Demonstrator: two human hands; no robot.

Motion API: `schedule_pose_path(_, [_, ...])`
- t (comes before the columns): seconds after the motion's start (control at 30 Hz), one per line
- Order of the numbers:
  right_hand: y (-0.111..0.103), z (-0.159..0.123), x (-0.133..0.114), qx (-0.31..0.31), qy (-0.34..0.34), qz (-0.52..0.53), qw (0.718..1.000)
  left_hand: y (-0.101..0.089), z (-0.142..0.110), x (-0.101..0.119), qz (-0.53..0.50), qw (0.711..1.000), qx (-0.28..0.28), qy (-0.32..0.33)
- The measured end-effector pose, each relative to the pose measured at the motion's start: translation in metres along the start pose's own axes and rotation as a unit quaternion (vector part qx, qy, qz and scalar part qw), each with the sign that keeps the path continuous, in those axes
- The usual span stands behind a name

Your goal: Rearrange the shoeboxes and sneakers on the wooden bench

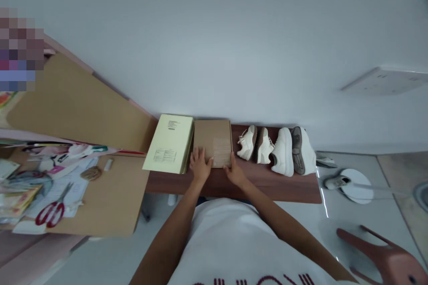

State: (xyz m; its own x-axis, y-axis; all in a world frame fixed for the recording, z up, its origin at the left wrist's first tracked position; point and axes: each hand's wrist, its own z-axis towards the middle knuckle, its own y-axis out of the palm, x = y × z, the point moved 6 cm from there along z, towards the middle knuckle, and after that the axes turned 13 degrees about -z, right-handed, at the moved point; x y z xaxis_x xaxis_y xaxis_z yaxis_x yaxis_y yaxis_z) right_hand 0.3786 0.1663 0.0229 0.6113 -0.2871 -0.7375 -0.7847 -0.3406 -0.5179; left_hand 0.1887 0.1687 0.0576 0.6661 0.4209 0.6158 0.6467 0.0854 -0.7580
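Note:
A brown cardboard box [212, 136] lies flat on a dark reddish-brown wooden bench [267, 189] against the wall. My left hand [200, 165] rests with its fingers spread over the box's near left corner. At the near right corner, my right hand [236, 173] touches the edge, thumb and fingers apart; some of its fingers are hard to make out. Left of the box, close beside it, is a stack of pale yellow printed folders or boxes [172, 140].
Right of the box stand cream lace-up shoes [247, 143], white shoes [283, 151] and a grey-soled shoe [298, 151]. A desk [110, 205] at left holds red-handled scissors [51, 213], papers and clutter. A reddish plastic stool [394, 258] stands on the floor at lower right.

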Motion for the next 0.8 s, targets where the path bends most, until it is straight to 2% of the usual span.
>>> schedule_pose_path(0.13, [-0.011, -0.012, 0.018, 0.052, 0.013, -0.018, 0.998, 0.019, -0.005, 0.014, -0.04, 0.996, -0.07, 0.046])
schedule_pose_path(0.23, [-0.023, -0.015, 0.013, 0.097, -0.013, -0.061, 0.993, 0.014, 0.0, 0.011, -0.109, 0.988, -0.083, 0.071])
schedule_pose_path(0.3, [-0.032, -0.019, 0.0, 0.153, -0.029, -0.112, 0.981, -0.012, 0.008, -0.005, -0.151, 0.984, -0.05, 0.086])
schedule_pose_path(0.4, [-0.028, -0.028, -0.038, 0.21, -0.081, -0.161, 0.961, -0.083, 0.025, -0.06, -0.15, 0.982, 0.088, 0.07])
schedule_pose_path(0.47, [-0.004, -0.031, -0.069, 0.185, -0.141, -0.138, 0.963, -0.13, 0.037, -0.112, -0.139, 0.977, 0.164, -0.006])
schedule_pose_path(0.5, [0.015, -0.031, -0.085, 0.152, -0.171, -0.113, 0.967, -0.145, 0.044, -0.138, -0.148, 0.975, 0.157, -0.058])
schedule_pose_path(0.53, [0.037, -0.03, -0.099, 0.113, -0.191, -0.086, 0.971, -0.154, 0.05, -0.161, -0.167, 0.972, 0.123, -0.108])
schedule_pose_path(0.6, [0.084, -0.023, -0.118, 0.038, -0.184, -0.036, 0.982, -0.157, 0.057, -0.191, -0.216, 0.961, 0.053, -0.163])
schedule_pose_path(0.7, [0.14, -0.009, -0.119, -0.004, -0.068, 0.013, 0.998, -0.149, 0.057, -0.203, -0.257, 0.953, 0.01, -0.16])
schedule_pose_path(0.8, [0.171, -0.003, -0.112, -0.005, -0.016, 0.047, 0.999, -0.136, 0.051, -0.198, -0.254, 0.956, -0.013, -0.146])
